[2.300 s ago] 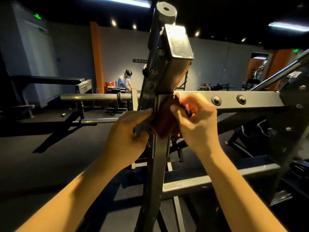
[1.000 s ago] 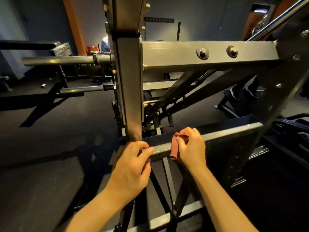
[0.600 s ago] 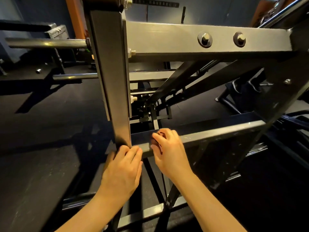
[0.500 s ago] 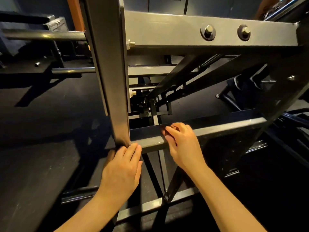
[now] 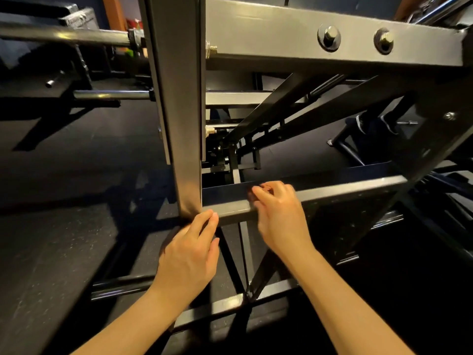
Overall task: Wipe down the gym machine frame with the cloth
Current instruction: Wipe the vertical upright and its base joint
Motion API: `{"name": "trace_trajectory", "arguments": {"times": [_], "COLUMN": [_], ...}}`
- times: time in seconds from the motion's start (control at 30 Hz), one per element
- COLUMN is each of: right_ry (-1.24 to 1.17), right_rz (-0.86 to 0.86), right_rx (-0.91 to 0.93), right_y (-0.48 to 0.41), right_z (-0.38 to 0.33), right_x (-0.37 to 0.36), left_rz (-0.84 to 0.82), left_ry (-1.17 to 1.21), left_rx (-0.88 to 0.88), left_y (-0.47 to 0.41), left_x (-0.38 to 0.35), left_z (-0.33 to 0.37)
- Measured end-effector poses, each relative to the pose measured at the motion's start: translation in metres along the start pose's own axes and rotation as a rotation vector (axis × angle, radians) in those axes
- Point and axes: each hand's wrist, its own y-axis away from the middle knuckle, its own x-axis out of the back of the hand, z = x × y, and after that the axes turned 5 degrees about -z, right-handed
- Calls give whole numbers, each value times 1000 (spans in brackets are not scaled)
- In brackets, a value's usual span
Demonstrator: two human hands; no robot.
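Note:
The gym machine frame is dark grey steel: an upright post [image 5: 179,98], a bolted upper crossbeam [image 5: 281,42] and a lower horizontal bar [image 5: 358,185]. My right hand [image 5: 279,216] grips a small reddish-brown cloth [image 5: 266,188] against the top of the lower bar; only a bit of cloth shows past the fingers. My left hand [image 5: 192,252] rests with straight fingers on the bar's near edge, right where it meets the post.
Diagonal braces [image 5: 294,111] run behind the lower bar. Two chrome weight pegs [image 5: 110,94] stick out to the left. Base rails [image 5: 217,308] lie on the dark rubber floor [image 5: 64,239] below my hands. Another machine's dark parts [image 5: 371,124] stand at right.
I have come down from the upper post joint to the lower bar. Over the last half second my right hand slid the cloth slightly right along the bar; my left hand stayed at the post.

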Motion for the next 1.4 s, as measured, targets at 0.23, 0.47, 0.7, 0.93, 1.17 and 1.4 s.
{"name": "trace_trajectory", "arguments": {"times": [0.23, 0.47, 0.7, 0.93, 1.17, 1.4], "right_ry": [28, -4, 76, -81, 168, 23], "right_rz": [139, -27, 38, -79, 76, 65], "right_rx": [-387, 82, -398, 89, -166, -43], "right_y": [-4, 14, -5, 3, -8, -4], "right_z": [46, -31, 56, -19, 135, 94], "right_x": [16, -2, 36, 3, 38, 29], "left_rz": [-7, -25, -22, -14, 22, 154], "left_ry": [47, 61, 63, 17, -72, -122], "left_rx": [-18, -17, -27, 48, 190, 129], "left_y": [-1, 2, 3, -1, -3, -50], "left_x": [2, 1, 2, 6, 10, -22], "left_z": [-4, -4, -6, 6, 36, 82]}}
